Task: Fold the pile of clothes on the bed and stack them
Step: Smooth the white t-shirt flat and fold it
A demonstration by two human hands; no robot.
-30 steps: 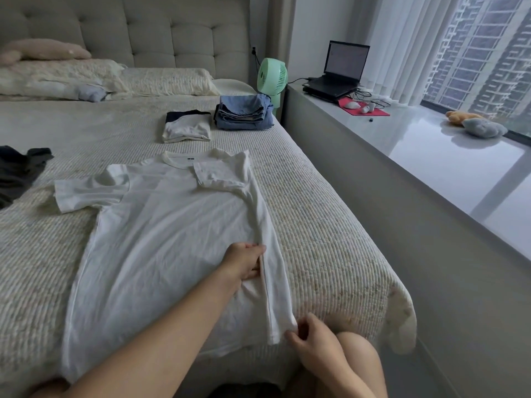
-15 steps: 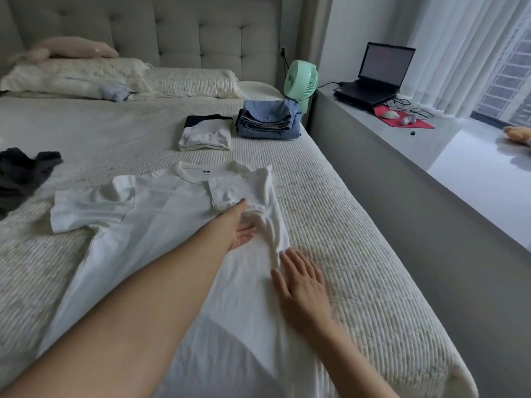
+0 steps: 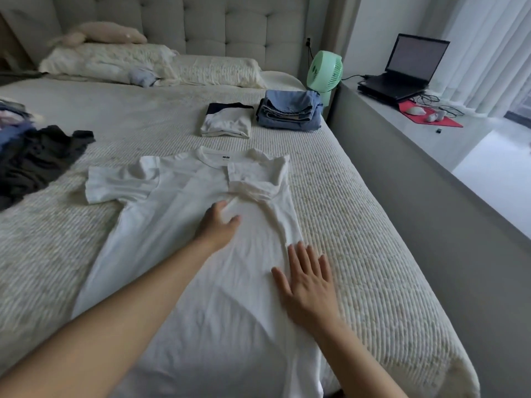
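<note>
The bed (image 3: pixel 359 225) carries your white T-shirt (image 3: pixel 178 254) spread flat, right side folded in. Your left hand (image 3: pixel 218 225) and right hand (image 3: pixel 309 285) both press it with straight fingers, gripping nothing. Smooth carelessly and the bunched sleeve (image 3: pixel 255 182) creases, skewing the fold.

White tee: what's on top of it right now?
Both hands rest flat on the white tee: left hand mid-chest, right hand at its folded edge. Fabric beneath the palms is hidden.

Thin white cotton-like T-shirt (image 3: pixel 184 254) on a ribbed, matt bedspread (image 3: pixel 359 239)
</note>
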